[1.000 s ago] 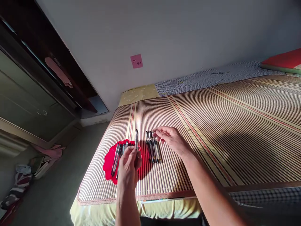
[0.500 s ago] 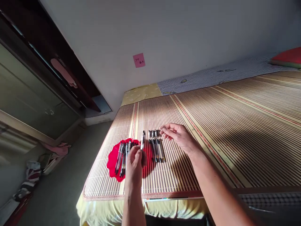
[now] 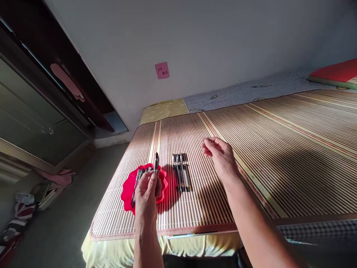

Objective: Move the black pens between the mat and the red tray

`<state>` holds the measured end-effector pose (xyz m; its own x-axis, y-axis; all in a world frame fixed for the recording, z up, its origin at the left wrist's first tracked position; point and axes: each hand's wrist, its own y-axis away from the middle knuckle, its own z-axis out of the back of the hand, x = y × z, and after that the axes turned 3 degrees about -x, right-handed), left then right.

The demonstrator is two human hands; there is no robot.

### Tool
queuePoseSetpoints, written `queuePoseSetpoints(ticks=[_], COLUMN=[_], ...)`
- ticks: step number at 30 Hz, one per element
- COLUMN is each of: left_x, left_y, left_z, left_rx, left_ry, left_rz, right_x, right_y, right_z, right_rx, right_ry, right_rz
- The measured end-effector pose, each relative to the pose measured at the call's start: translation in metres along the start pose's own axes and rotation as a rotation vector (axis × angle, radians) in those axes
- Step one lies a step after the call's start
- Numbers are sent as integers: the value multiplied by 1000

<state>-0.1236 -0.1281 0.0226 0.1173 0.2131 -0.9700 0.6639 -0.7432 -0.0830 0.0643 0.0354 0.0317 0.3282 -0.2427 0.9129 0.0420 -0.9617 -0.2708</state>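
My left hand (image 3: 147, 193) is closed around a dark pen (image 3: 156, 164), holding it upright over a red scalloped dish (image 3: 126, 191) that has several pens lying in it. To the right of the dish, three pens (image 3: 180, 176) lie side by side in a row on the bamboo mat (image 3: 251, 149). My right hand (image 3: 220, 156) hovers above the mat to the right of that row, fingers loosely curled with thumb and forefinger close together; nothing shows in them.
The mat covers a bed with a yellow sheet (image 3: 164, 109) and a checked cloth (image 3: 251, 91) along the wall. A pink note (image 3: 162, 70) is stuck on the wall. A red cushion (image 3: 334, 72) lies far right. Floor clutter (image 3: 25, 208) sits at the left.
My right hand has lifted away from the row of pens and moved to the right. My left hand with its pen has shifted slightly left over the dish.
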Motion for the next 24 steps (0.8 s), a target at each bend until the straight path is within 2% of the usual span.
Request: queuePoseSetpoints(ticks=[4, 16, 18, 22, 24], left_x=[6, 9, 8, 7, 5], left_y=[2, 2, 4, 10, 12], left_z=[-7, -9, -14, -27, -31], left_rx=[103, 123, 132, 142, 151], left_ry=[-76, -135, -136, -108, -107], left_rz=[0, 10, 12, 9, -1], right_x=[1, 4, 7, 11, 11], right_y=[0, 2, 4, 13, 19], right_z=[0, 0, -1, -12, -21], right_rx=[33, 90, 194, 561, 658], right_ry=[34, 45, 90, 145, 124], right_rz=[4, -15, -24, -113, -146])
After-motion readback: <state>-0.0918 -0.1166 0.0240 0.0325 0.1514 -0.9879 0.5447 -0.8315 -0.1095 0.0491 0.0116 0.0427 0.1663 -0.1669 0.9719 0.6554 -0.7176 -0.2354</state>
